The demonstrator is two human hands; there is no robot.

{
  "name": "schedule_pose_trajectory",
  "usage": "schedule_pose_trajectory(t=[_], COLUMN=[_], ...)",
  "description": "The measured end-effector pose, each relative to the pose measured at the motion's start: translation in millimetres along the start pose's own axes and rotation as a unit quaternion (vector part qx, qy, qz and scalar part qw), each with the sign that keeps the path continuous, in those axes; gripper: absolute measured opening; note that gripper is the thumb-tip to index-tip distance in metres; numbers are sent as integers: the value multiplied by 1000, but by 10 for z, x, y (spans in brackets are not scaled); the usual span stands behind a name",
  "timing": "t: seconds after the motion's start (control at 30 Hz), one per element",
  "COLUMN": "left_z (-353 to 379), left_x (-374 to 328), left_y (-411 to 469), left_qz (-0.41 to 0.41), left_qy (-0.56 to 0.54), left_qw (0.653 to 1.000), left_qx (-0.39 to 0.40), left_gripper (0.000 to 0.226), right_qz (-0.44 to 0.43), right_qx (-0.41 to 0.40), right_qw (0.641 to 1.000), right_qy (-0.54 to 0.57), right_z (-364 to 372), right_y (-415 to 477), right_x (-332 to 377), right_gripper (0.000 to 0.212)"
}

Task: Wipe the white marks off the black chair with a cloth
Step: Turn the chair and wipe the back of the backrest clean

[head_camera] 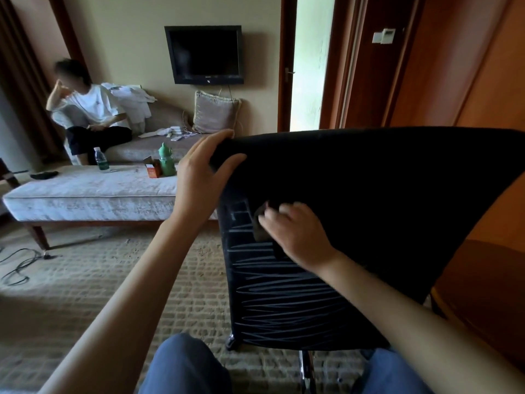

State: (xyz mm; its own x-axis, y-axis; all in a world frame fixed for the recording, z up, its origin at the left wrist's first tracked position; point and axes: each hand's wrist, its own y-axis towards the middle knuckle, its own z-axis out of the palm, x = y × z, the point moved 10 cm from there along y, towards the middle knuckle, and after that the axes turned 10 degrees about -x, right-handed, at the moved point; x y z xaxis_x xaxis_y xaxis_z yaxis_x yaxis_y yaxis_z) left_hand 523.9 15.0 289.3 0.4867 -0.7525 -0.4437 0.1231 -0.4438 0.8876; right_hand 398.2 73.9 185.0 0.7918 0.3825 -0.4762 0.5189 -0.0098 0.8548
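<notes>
Head view: my left hand (201, 177) grips the black chair (369, 194) at its top corner; my right hand (295, 234) curls round the cloth (260, 223), pressed atop the white marks (278, 302).

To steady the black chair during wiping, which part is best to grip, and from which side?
Probably the top left corner of the black chair, from the left, fingers over the edge and thumb on the near face, as the left hand does. The edge is thin there and clear of the white marks and the right hand with its cloth.
</notes>
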Motion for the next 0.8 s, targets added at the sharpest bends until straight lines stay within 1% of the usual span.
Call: schedule_pose_trajectory(t=[0.1,0.13,0.17,0.2,0.27,0.33,0.37,0.4,0.43,0.5,0.57,0.6,0.63,0.67,0.7,0.77,0.8], left_z=[-17,-24,-29,-34,-47,-54,-54,-48,-41,-35,-39,-36,-29,-21,-15,-14,-8], left_x=[151,207,248,266,265,259,259,255,249,239,232,227,219,207,187,139,114], left_y=[-37,-57,-67,-70,-51,-28,-17,-14,-12,-12,-23,-28,-34,-41,-46,-54,-54], left_qz=[-44,-71,-96,-113,-131,-142,-146,-147,-146,-147,-152,-152,-150,-146,-140,-129,-126], left_qy=[-44,-64,-80,-89,-93,-96,-95,-93,-93,-102,-111,-110,-107,-104,-102,-97,-92], left_qw=[998,995,992,990,987,985,985,985,985,984,982,982,983,984,985,987,988], left_qx=[11,10,6,1,-7,-7,-5,-1,3,6,5,5,6,7,8,7,10], left_gripper=[32,31,31,30,30,30,30,30,30,29,28,27,26,25,24,23,23], right_qz=[-88,-101,-107,-101,-49,-15,-14,-13,-13,-39,-74,-86,-97,-101,-93,-46,-29], right_qx=[119,140,135,111,18,-69,-89,-89,-71,10,86,105,104,89,54,-32,-68], right_qw=[989,985,985,989,998,998,996,996,997,999,993,990,990,991,994,998,997], right_qy=[-6,-4,-8,-14,-19,-7,-2,2,4,17,28,28,18,5,-10,-13,-1], right_z=[274,306,294,239,-8,-207,-212,-160,-61,209,370,400,383,325,223,-43,-140], right_y=[-671,-707,-613,-400,245,737,818,766,594,49,-368,-424,-371,-220,10,534,716], right_x=[331,371,374,339,146,-18,-30,1,60,286,457,486,482,452,380,168,103], right_gripper=[20,21,21,21,24,23,21,20,21,19,17,17,17,17,20,25,23])
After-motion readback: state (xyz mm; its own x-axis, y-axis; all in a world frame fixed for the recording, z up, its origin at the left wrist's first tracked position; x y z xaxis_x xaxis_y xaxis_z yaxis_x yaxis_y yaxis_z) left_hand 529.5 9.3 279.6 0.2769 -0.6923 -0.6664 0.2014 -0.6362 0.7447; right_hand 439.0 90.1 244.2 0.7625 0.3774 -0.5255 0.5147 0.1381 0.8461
